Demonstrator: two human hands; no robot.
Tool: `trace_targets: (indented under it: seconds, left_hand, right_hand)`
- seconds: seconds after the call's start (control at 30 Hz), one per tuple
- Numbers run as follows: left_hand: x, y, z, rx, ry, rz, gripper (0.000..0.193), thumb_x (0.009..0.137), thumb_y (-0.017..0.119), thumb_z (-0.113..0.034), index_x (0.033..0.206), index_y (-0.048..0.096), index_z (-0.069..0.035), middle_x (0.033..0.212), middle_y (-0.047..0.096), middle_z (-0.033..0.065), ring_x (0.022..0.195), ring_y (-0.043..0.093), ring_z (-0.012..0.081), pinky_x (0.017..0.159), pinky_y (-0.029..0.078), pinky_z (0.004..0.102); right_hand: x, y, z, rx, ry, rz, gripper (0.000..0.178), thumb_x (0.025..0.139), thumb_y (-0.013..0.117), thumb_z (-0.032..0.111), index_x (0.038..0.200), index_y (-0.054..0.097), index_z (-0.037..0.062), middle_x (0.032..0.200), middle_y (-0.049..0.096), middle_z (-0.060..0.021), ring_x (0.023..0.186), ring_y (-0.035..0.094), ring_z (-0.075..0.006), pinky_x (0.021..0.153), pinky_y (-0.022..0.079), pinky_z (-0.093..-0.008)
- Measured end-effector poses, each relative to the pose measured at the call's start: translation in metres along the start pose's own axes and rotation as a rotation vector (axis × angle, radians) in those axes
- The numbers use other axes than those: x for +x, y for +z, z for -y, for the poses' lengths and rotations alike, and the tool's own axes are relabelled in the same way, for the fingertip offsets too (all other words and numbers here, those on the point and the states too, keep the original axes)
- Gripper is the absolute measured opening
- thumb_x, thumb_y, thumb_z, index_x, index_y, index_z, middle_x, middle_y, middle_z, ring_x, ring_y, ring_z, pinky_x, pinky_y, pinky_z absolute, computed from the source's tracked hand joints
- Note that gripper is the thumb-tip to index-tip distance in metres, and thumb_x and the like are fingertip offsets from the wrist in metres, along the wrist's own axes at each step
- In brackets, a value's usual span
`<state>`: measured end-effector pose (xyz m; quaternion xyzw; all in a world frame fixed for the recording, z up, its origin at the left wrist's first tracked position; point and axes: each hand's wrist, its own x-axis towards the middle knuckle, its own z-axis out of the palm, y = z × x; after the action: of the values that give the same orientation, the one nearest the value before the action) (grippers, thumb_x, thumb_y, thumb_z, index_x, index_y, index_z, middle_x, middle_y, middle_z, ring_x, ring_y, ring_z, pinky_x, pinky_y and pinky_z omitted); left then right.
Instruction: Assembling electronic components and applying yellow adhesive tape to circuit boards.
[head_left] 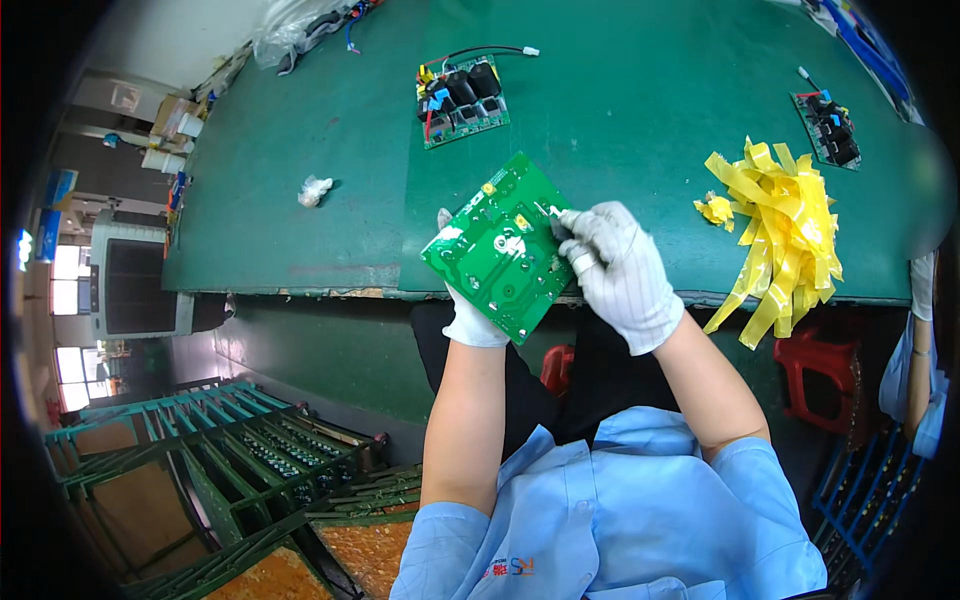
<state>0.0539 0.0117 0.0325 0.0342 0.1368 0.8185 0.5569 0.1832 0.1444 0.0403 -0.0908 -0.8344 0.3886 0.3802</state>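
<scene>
A green circuit board (pixel 478 272), tilted with its solder side up, is held over the table's front edge. My left hand (pixel 474 322), in a white glove, grips it from below and the left, its fingers mostly hidden behind the board. My right hand (pixel 630 280), also gloved, is closed in a pinch at the board's upper right edge. Something small and greyish shows at its fingertips, too small to make out. White patches and a few small yellow squares lie on the board's face.
Behind the board a populated circuit board (pixel 462 98) lies on the green table (pixel 300 245); another board (pixel 828 130) is at the far right. Yellow tape strips (pixel 785 235) hang over the front edge. A crumpled white scrap (pixel 314 191) lies left. At right, another person's sleeve (pixel 930 400) shows.
</scene>
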Motion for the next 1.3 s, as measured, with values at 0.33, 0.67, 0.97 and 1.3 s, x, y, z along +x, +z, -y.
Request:
trace_targets:
  seconds: [0.33, 0.67, 0.97, 1.3]
  left_hand:
    - [-0.002, -0.020, -0.004, -0.008, 0.060, -0.071, 0.064, 0.100, 0.038, -0.061, 0.138, 0.051, -0.011, 0.132, 0.059, 0.0173, 0.112, 0.062, 0.0347, 0.091, 0.054, 0.0501]
    - [-0.002, -0.011, -0.005, 0.031, 0.048, -0.062, 0.066, 0.099, 0.039, -0.064, 0.137, 0.052, -0.012, 0.131, 0.059, 0.0155, 0.113, 0.062, 0.0328, 0.092, 0.054, 0.0486]
    - [0.001, 0.005, -0.003, 0.109, 0.082, -0.260, 0.069, 0.098, 0.038, -0.066, 0.139, 0.051, -0.013, 0.132, 0.059, 0.0148, 0.114, 0.062, 0.0318, 0.093, 0.054, 0.0478]
    - [0.001, -0.001, -0.005, -0.119, -0.011, 0.100, 0.073, 0.097, 0.034, -0.069, 0.137, 0.052, -0.011, 0.128, 0.061, 0.0152, 0.111, 0.063, 0.0318, 0.092, 0.054, 0.0469]
  right_hand:
    - [-0.024, -0.022, 0.026, -0.126, 0.127, 0.245, 0.044, 0.082, 0.066, 0.004, 0.125, 0.055, 0.0029, 0.090, 0.059, -0.0147, 0.076, 0.062, -0.0336, 0.062, 0.051, -0.0408]
    - [-0.012, -0.011, 0.021, -0.156, 0.061, 0.231, 0.048, 0.084, 0.061, 0.003, 0.131, 0.055, 0.0061, 0.093, 0.058, -0.0142, 0.080, 0.061, -0.0337, 0.063, 0.052, -0.0418]
    - [0.002, -0.035, 0.012, -0.187, 0.087, 0.053, 0.036, 0.085, 0.058, -0.001, 0.121, 0.062, 0.0036, 0.093, 0.061, -0.0168, 0.083, 0.062, -0.0352, 0.072, 0.051, -0.0421]
    - [-0.008, -0.017, 0.025, -0.137, 0.086, 0.315, 0.045, 0.085, 0.060, 0.000, 0.130, 0.055, 0.0034, 0.096, 0.064, -0.0181, 0.084, 0.061, -0.0373, 0.071, 0.052, -0.0439]
